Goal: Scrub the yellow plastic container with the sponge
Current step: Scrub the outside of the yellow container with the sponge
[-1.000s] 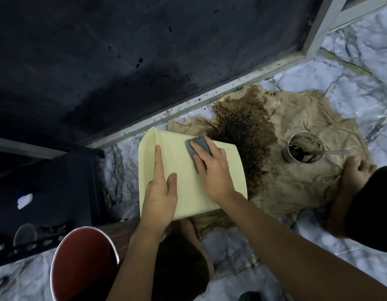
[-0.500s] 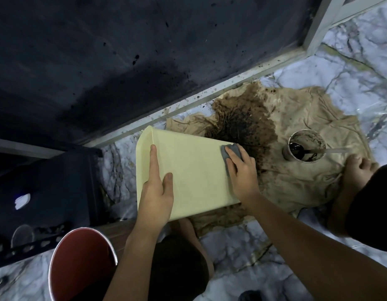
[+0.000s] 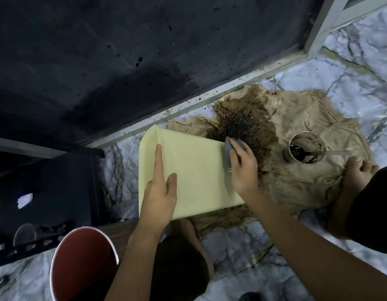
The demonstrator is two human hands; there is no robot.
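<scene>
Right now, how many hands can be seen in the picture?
3. The left hand lies flat on the container. The right hand holds the sponge at its right edge. A third hand rests on the cloth, far right.

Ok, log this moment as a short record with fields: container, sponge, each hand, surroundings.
container: yellow plastic container, lying on its side on a stained cloth
sponge: grey sponge at the container's right edge
right hand: right hand presses the sponge
left hand: left hand flat on the container, steadying it
surroundings: cup of dark liquid on the cloth; red bucket near left
</scene>
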